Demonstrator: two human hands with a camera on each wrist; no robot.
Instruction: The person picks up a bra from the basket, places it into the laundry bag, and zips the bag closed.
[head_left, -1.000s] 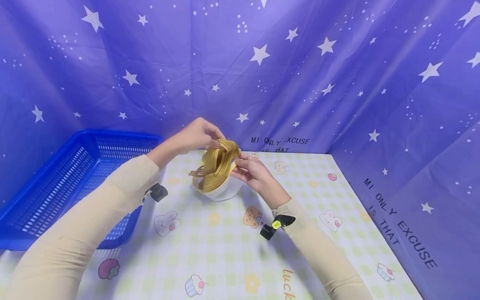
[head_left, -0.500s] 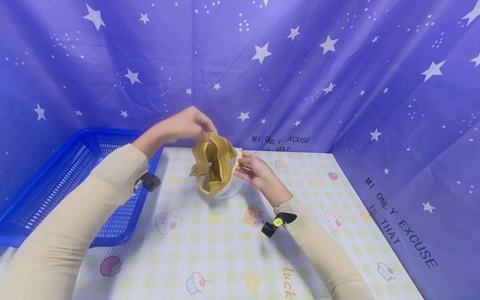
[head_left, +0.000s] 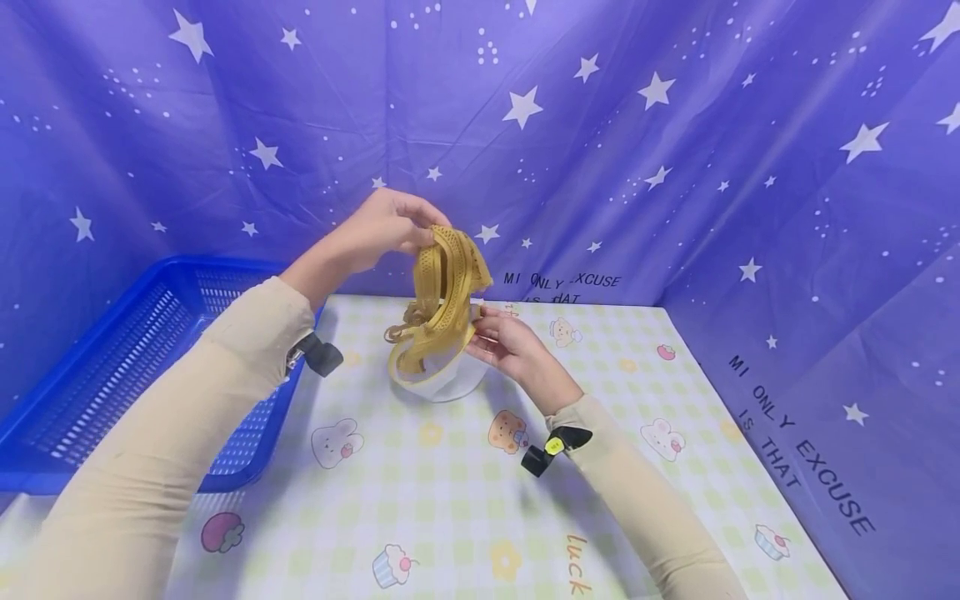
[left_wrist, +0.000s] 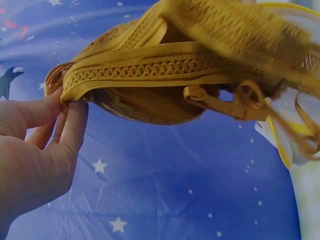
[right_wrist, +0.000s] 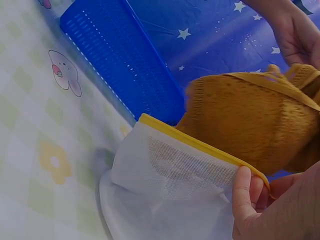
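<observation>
A mustard-yellow bra [head_left: 452, 279] with perforated bands and thin straps hangs from my left hand [head_left: 386, 225], which pinches its upper edge. In the left wrist view the fingertips [left_wrist: 62, 97] of that hand grip the band's end. Below the bra stands a white mesh laundry bag [right_wrist: 170, 175] with a yellow-edged mouth. My right hand [head_left: 513, 342] pinches the bag's rim between thumb and fingers. The bra's lower part is inside the mouth, and some of it shows dimly through the mesh in the right wrist view. Loose straps [left_wrist: 240, 102] dangle at the bra's side.
To the left stands a blue plastic basket [head_left: 247, 271] with slotted walls, close to my left forearm. A checked tablecloth [head_left: 450, 500] with cartoon prints covers the table. Purple star-printed curtain [head_left: 600, 167] rises right behind the table and along its right side.
My left hand first shifts left, then rises to the right, drawing the bra higher above the bag's mouth. My right hand stays in place at the rim.
</observation>
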